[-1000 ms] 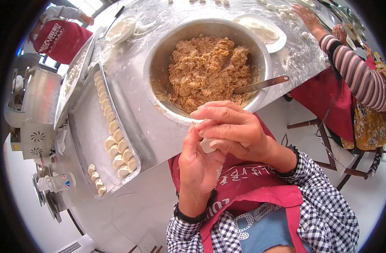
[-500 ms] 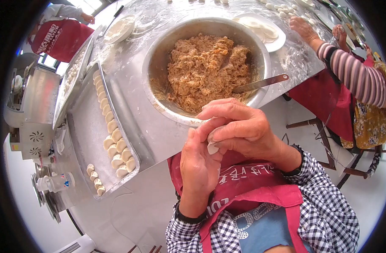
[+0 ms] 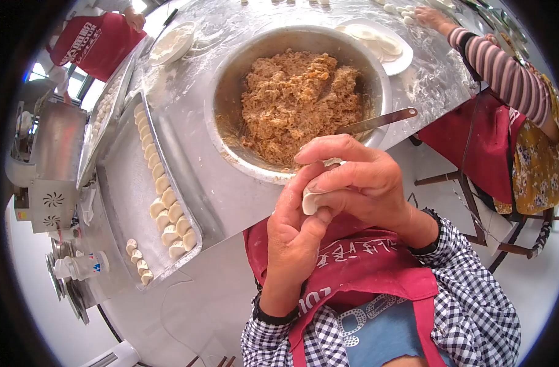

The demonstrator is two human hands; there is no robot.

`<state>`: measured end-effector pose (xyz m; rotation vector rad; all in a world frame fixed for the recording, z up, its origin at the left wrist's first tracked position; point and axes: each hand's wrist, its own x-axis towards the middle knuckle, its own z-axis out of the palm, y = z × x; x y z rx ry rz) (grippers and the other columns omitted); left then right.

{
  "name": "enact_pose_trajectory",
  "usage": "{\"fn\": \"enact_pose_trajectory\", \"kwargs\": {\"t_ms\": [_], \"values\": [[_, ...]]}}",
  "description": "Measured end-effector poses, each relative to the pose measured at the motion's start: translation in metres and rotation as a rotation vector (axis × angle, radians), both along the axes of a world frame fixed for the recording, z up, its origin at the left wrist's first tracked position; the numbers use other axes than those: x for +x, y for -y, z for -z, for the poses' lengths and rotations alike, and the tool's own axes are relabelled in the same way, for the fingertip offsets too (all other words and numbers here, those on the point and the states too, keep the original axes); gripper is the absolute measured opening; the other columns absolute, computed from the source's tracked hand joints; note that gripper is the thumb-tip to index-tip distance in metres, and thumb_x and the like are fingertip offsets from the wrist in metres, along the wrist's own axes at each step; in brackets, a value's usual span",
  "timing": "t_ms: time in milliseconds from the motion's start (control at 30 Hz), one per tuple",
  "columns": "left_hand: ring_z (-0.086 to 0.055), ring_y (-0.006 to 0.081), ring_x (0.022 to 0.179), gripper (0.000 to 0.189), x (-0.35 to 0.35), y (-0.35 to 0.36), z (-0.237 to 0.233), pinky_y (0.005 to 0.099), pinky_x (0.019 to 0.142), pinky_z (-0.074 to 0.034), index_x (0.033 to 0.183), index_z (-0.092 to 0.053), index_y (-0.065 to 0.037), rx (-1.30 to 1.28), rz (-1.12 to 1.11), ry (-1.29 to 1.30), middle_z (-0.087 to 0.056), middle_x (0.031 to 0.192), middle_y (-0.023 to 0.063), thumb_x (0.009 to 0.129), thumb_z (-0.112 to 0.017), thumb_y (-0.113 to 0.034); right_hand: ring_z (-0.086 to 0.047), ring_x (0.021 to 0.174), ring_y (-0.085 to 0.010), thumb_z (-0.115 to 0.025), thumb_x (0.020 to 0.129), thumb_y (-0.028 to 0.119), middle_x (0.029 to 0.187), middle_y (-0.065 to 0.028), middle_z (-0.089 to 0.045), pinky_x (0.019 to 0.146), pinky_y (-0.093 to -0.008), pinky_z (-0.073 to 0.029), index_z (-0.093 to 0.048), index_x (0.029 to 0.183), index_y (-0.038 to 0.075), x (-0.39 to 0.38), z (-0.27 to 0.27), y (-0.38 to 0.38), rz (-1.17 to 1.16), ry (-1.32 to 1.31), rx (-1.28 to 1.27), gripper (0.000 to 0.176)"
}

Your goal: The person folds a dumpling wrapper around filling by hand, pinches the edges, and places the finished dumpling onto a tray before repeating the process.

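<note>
A pale dumpling [image 3: 310, 202] is pinched between both hands, mostly hidden by the fingers. My left hand [image 3: 293, 235] supports it from the left with closed fingers and thumb. From the right, my right hand [image 3: 359, 186] curls its fingers and thumb over the dough. Just beyond the hands stands a large metal bowl [image 3: 216, 131] of brown minced filling [image 3: 301, 101]. A flat metal spatula [image 3: 380, 120] leans on the bowl's right rim. To the left, a metal tray [image 3: 123, 202] holds rows of folded dumplings [image 3: 162, 183].
A white plate of round wrappers [image 3: 380, 46] lies behind the bowl, and a bowl of flour [image 3: 172, 43] at the back left. A co-worker's striped sleeve [image 3: 505, 70] reaches over the floury table [image 3: 236, 208] at right. Another person in a red apron [image 3: 96, 46] stands far left.
My fingers have shifted around the dumpling, and my left thumb now presses at its lower edge. The co-worker at right has reached farther across the table; the person at left has moved slightly.
</note>
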<state>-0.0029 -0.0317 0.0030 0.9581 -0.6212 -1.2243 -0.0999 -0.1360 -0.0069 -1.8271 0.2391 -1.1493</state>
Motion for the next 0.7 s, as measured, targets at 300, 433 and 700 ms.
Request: {"fn": "enact_pose_trajectory", "kwargs": {"t_ms": [300,433,700], "values": [[-0.049,0.0243,0.114,0.045,-0.006,-0.001,-0.001,0.035,0.094,-0.043,0.132,-0.03,0.005,-0.028,-0.074,-0.048,-0.044,0.125,0.017,0.091,-0.045,-0.006,-0.061,0.087,-0.0228,-0.069,0.067,0.002,0.098,-0.0103,-0.062,0.074,-0.0312,-0.048,-0.064,0.076,0.005,0.0,0.005,0.001,-0.01,0.042,-0.067,0.012],[-0.049,0.0234,0.113,0.044,-0.002,-0.004,0.007,0.0342,0.093,-0.044,0.131,-0.032,0.005,-0.05,-0.048,-0.002,-0.044,0.125,0.0163,0.091,-0.046,-0.007,-0.06,0.09,-0.0233,-0.069,0.067,0.002,0.099,-0.0105,-0.062,0.075,-0.0316,-0.048,-0.063,0.075,0.004,0.002,0.0,-0.001,-0.004,0.019,-0.031,0.011],[-0.051,0.0193,0.11,0.043,-0.001,-0.004,0.01,0.0305,0.091,-0.045,0.13,-0.034,0.005,-0.04,-0.063,0.134,-0.047,0.122,0.0145,0.091,-0.049,-0.009,-0.059,0.093,-0.0252,-0.069,0.068,0.002,0.103,-0.0133,-0.061,0.077,-0.0325,-0.048,-0.063,0.078,0.003,-0.002,0.001,0.001,-0.044,0.0,-0.029,0.012]]}}
